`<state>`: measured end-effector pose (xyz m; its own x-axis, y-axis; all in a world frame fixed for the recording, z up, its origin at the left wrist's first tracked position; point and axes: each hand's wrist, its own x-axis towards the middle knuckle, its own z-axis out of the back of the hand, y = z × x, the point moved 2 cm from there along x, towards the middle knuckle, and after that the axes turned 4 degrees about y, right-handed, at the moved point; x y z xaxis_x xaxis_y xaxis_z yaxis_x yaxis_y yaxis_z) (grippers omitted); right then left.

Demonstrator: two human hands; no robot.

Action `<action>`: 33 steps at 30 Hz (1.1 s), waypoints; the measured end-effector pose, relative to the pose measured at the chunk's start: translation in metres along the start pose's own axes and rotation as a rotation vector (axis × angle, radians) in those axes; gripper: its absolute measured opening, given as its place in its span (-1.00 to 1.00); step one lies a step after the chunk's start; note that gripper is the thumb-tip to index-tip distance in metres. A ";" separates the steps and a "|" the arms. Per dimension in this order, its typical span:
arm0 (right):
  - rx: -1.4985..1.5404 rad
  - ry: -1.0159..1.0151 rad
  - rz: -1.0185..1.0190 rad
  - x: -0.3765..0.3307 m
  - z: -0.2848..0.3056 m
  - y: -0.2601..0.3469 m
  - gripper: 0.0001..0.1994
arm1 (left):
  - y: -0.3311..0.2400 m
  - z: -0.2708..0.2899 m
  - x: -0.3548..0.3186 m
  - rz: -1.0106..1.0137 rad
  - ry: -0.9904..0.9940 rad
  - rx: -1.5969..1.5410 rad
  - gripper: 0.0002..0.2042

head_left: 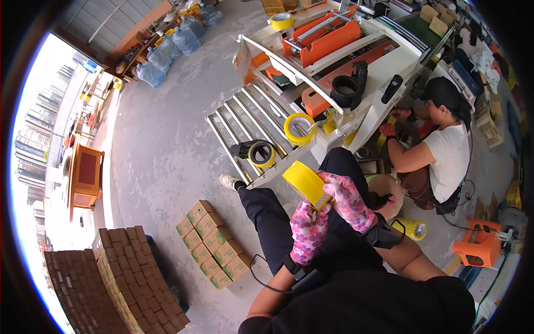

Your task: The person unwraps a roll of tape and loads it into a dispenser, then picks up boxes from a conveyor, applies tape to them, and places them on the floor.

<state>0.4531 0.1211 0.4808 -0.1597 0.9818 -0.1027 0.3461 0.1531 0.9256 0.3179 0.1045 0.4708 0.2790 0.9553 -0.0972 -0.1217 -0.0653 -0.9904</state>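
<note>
A wide roll of yellow packing tape (303, 181) is held up over my lap, turned so that its smooth outer face shows. My left hand (309, 231), in a pink patterned glove, pinches the roll's lower edge. My right hand (350, 201), gloved alike, grips its right edge, and the fingertips of both hands nearly meet there. Just beyond, on the end of the roller conveyor (245, 125), lie another yellow tape roll (290, 137) and a black tape dispenser (242, 149) loaded with yellow tape.
A machine with orange parts (328, 42) stands ahead, bearing a tape roll (282, 21) and a black dispenser (347, 92). A co-worker (448, 147) crouches at right near an orange stool (478, 243). Small cartons (214, 239) and taller carton stacks (130, 278) stand at left.
</note>
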 end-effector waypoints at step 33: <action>-1.088 0.008 0.715 0.011 -0.018 0.048 -0.77 | 0.002 0.021 -0.006 0.061 -0.080 -0.020 -0.74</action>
<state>0.4515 0.1368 0.5310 -0.2597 0.8063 0.5315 -0.5651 -0.5732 0.5934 0.2957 0.1050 0.4719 0.1948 0.9693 -0.1497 -0.1163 -0.1288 -0.9848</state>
